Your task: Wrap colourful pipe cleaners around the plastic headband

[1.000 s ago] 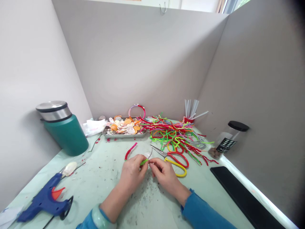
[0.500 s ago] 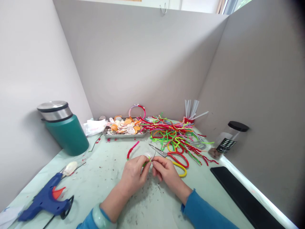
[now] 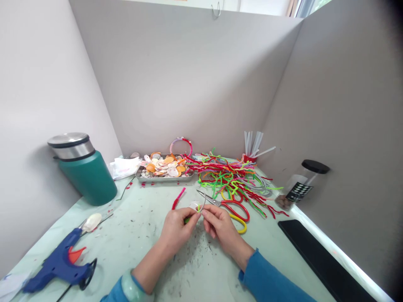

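Above the middle of the table, my two hands meet with fingertips nearly touching. My left hand (image 3: 179, 228) is closed in a pinch on a pipe cleaner, whose bright green tip (image 3: 198, 207) shows at the fingertips. A red and pink fuzzy length (image 3: 178, 199) sticks up behind that hand; whether it joins the green part is hidden. My right hand (image 3: 222, 224) pinches the lower end of a thin grey curved band (image 3: 204, 199). A pale translucent disc (image 3: 194, 205) shows just behind the fingertips. Scissors (image 3: 234, 208) with red and yellow handles lie beside my right hand.
A metal tray (image 3: 165, 179) of shells and buttons stands at the back, with a fuzzy ring (image 3: 181, 141) propped behind. Pipe cleaners (image 3: 233, 172) lie heaped right of it. A green bottle (image 3: 88, 176) and blue glue gun (image 3: 59, 264) are left; a jar (image 3: 300, 184) is right.
The red and pink length has shifted slightly right and stands straighter. More of the green tip shows between my fingertips. Both hands stay in nearly the same place.
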The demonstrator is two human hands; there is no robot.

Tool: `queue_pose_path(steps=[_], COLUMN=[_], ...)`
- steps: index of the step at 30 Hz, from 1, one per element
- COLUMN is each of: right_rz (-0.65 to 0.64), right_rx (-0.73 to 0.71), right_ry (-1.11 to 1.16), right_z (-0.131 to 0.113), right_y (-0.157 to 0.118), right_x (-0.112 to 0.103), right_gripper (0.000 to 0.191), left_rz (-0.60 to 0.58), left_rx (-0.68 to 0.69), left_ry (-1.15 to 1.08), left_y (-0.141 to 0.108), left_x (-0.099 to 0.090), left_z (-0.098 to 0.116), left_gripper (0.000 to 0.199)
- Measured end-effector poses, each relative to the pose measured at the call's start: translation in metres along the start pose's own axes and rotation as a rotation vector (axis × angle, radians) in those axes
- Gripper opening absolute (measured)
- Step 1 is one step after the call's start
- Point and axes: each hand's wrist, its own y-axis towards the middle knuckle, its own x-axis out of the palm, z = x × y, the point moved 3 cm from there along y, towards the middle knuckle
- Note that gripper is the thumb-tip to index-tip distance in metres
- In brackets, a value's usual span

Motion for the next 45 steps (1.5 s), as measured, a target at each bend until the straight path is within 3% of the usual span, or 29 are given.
queue_pose_path(steps=[5,11,15,21,28,33,45], right_rz=[0.024,0.133,0.235,0.194,0.167,0.15,0.136], right_rx=[0.007,-0.113,-0.286,-0.398,-0.47,-0.462,-0.353], right_ry=[-0.067,-0.297,-0.516,-0.778,-0.978,-0.984,-0.716], right_z=[0.002,0.0,-0.007,-0.006,-0.007,-0.006,-0.002], right_y=[0.001,0.001,-0.004,-0.006,-0.007,-0.007,-0.006], right_x=[-0.001,-0.004,-0.007,-0.007,-0.006,-0.004,0.005], right_gripper=[0.029,0.029,0.024,0.027,0.017,0.016,0.013], left_rz=[-0.116,-0.1,-0.019,-0.042,-0.093,-0.091,-0.057], left_rx=[-0.123,-0.269,-0.219,-0.051,0.057,0.01,-0.025], left_ry=[-0.209,-0.308,-0.117,0.334,0.552,0.602,0.534], left_y=[0.004,0.004,0.001,-0.002,-0.005,-0.004,-0.004], left_x=[0.003,0.009,0.009,0.006,0.006,0.005,0.007], left_z=[-0.001,-0.009,-0.016,-0.009,0.0,0.001,0.0], left_gripper=[0.035,0.033,0.031,0.019,0.017,0.018,0.018])
